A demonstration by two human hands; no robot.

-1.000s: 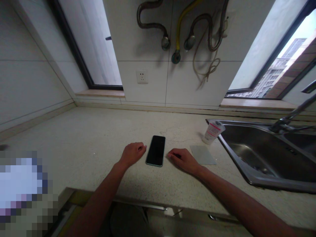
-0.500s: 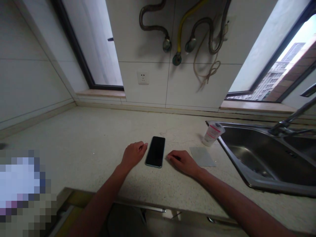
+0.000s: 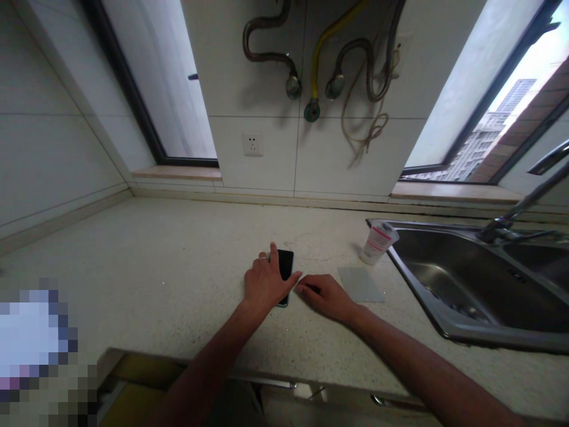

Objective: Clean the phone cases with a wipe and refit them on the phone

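A black phone [image 3: 285,262] lies screen up on the pale stone counter [image 3: 178,261]. My left hand [image 3: 265,280] lies over the phone's left part, fingers stretched along it and thumb out to the right, covering most of it. My right hand [image 3: 323,294] rests on the counter just right of the phone, fingers curled toward its lower edge, with nothing seen in them.
A flat grey rectangular sheet [image 3: 360,284] lies right of my hands. A white tube with pink print [image 3: 377,241] stands by the steel sink [image 3: 448,323], which has a tap [image 3: 515,209] at the right. Behind are a wall socket [image 3: 252,143] and hoses [image 3: 311,65].
My left hand has moved right from beside the phone onto it, now covering most of the screen. My right hand has stayed about where it was.
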